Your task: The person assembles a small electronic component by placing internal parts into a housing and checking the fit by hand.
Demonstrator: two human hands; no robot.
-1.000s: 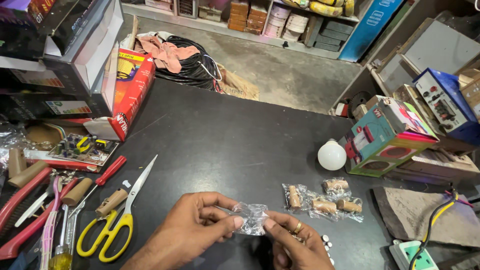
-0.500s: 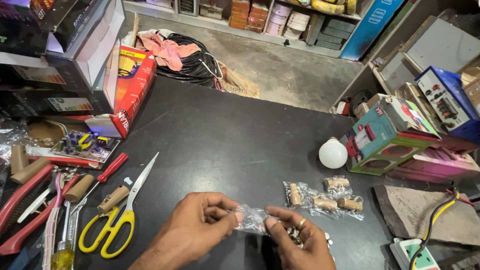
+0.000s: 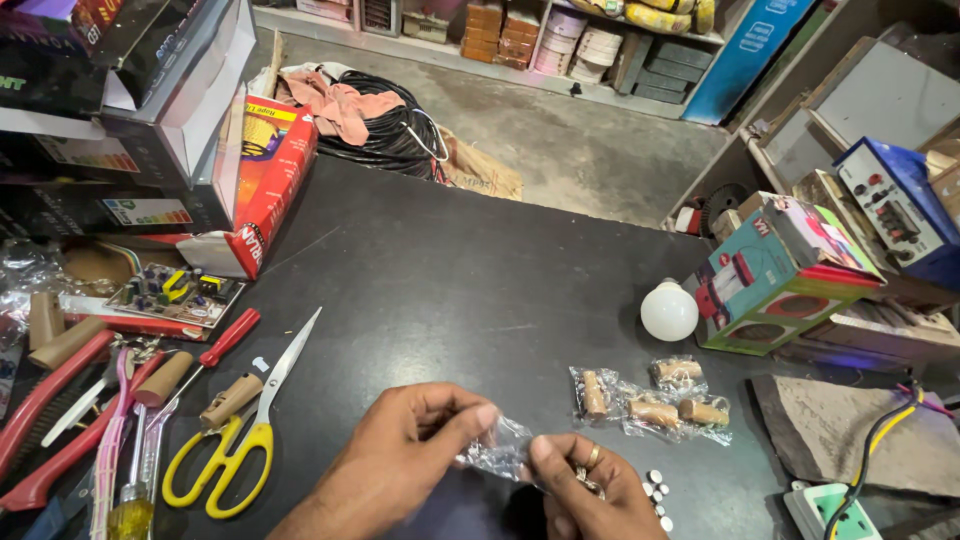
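Both my hands pinch a small clear plastic packet [image 3: 497, 452] just above the black table [image 3: 440, 270] near its front edge. My left hand [image 3: 400, 455] grips the packet's left end with thumb and forefinger. My right hand [image 3: 585, 490], with a ring on one finger, holds the right end. Several similar clear packets with small brown cylinders [image 3: 650, 400] lie just right of my hands. A few tiny white round pieces [image 3: 656, 492] sit beside my right hand.
A white bulb [image 3: 669, 311] stands at the right by colourful boxes [image 3: 775, 285]. Yellow-handled scissors [image 3: 240, 440], screwdrivers [image 3: 215, 350], red pliers and a circuit board [image 3: 175, 290] lie at the left. A red box [image 3: 270, 180] and stacked cartons fill the far left. Black cable coils [image 3: 385, 130] lie on the floor.
My hands have shifted slightly and the packet is pulled more between the fingertips. The view has tilted a little; nothing else on the table moved.
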